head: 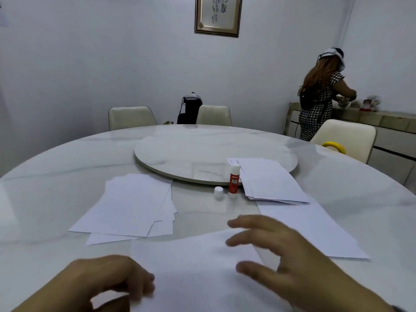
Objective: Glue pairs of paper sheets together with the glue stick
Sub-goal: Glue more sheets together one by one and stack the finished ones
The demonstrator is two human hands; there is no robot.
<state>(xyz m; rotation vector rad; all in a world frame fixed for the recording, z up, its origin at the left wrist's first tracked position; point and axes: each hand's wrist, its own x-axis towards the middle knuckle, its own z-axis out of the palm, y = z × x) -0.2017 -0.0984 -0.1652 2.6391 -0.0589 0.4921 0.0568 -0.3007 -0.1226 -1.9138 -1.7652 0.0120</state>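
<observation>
A white paper sheet (pixel 198 273) lies at the table's near edge. My left hand (pixel 105 282) pinches its left edge. My right hand (pixel 283 262) hovers over its right side with fingers spread, blurred. Another sheet (pixel 315 230) lies under it to the right. A red and white glue stick (pixel 234 181) stands upright with its cap off, and the white cap (pixel 218 192) sits just left of it. A fanned pile of sheets (pixel 132 206) lies to the left. A second stack of sheets (pixel 270 180) rests to the right, partly on the turntable.
A round marble turntable (pixel 202 154) sits in the middle of the round marble table (pixel 56 176). A yellow tape roll (pixel 333 147) lies at the right rim. Chairs (pixel 131 118) ring the far side. A person (pixel 319 97) stands at a sideboard at the back right.
</observation>
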